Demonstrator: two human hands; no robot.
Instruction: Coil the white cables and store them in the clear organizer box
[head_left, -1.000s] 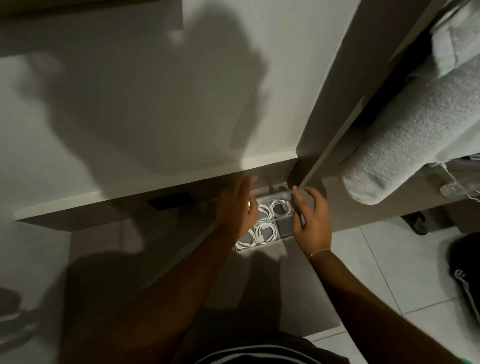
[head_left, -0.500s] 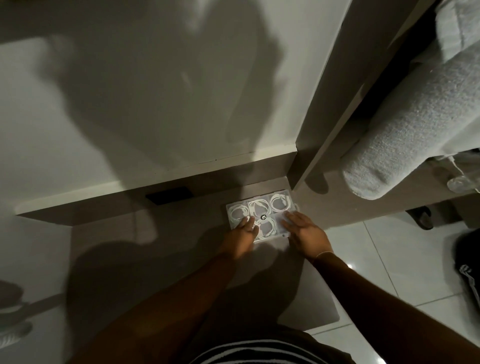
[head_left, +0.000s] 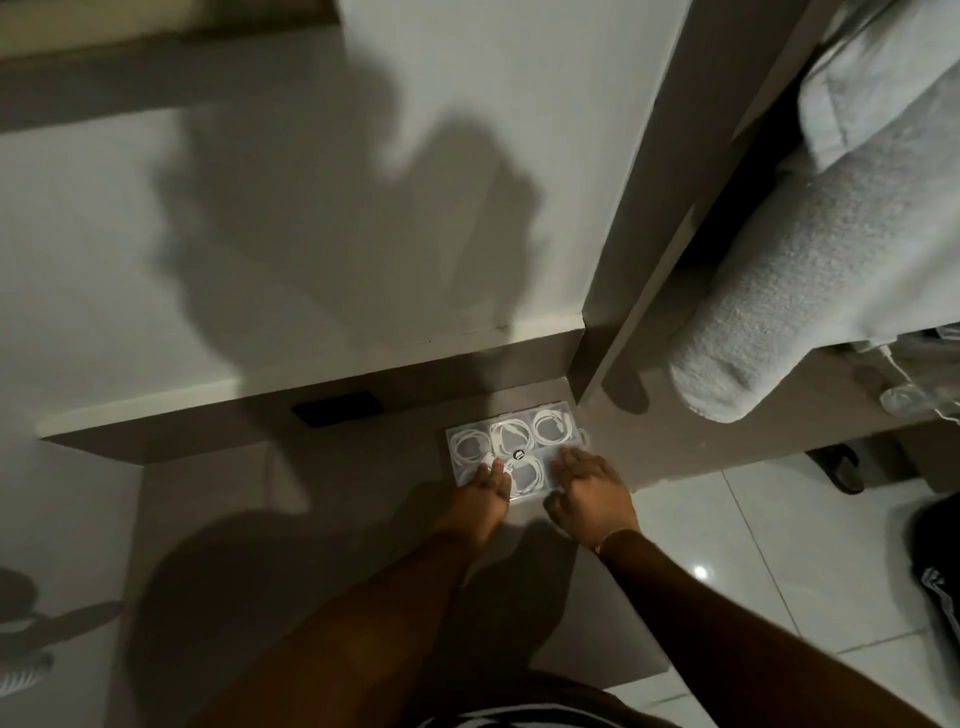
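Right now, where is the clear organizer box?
In the head view, the clear organizer box lies flat on the brown surface, right of centre near the wall corner, with the left hand and right hand pressing its near edge.

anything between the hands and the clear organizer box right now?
Nothing visible. Left hand and right hand both rest directly on the near edge of the clear plastic organizer box, over the coiled white cables inside.

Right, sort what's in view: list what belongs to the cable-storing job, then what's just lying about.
Job:
- clear organizer box, flat on the brown surface
- coiled white cables in its compartments
- left hand and right hand, both pressing flat on the box's near edge

Lying about:
- rolled grey towel
- black sandal on the tiled floor
- dark rectangular object by the wall
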